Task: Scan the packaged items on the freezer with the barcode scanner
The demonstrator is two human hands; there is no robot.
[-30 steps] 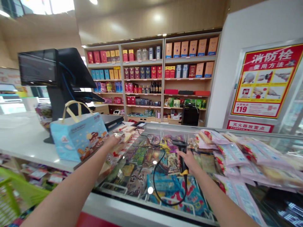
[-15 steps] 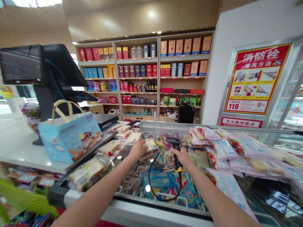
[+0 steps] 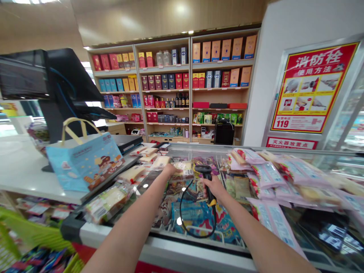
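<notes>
My right hand (image 3: 214,187) is wrapped round the handle of a black barcode scanner (image 3: 204,169), its head pointing away and to the left. The scanner's black cable (image 3: 182,216) loops down over the glass top. My left hand (image 3: 170,171) grips the left end of a clear-wrapped sandwich (image 3: 184,166) with a printed label; its fingertips are partly hidden. That sandwich is just left of the scanner's head. More wrapped sandwiches (image 3: 132,173) lie to the left of my left hand. Pink-wrapped bread packs (image 3: 269,176) are heaped to the right of my right hand.
Below the freezer's glass lid lie colourful packs (image 3: 193,214). A blue paper bag (image 3: 85,163) stands on the white counter (image 3: 19,163) beside a black till screen (image 3: 25,76). A dark phone-like slab (image 3: 324,227) rests at right. Green baskets (image 3: 31,235) are at lower left.
The wrapped sandwich in my left hand has turned flatter, its label now facing the scanner more. The scanner's head has shifted slightly left. The view has moved slightly.
</notes>
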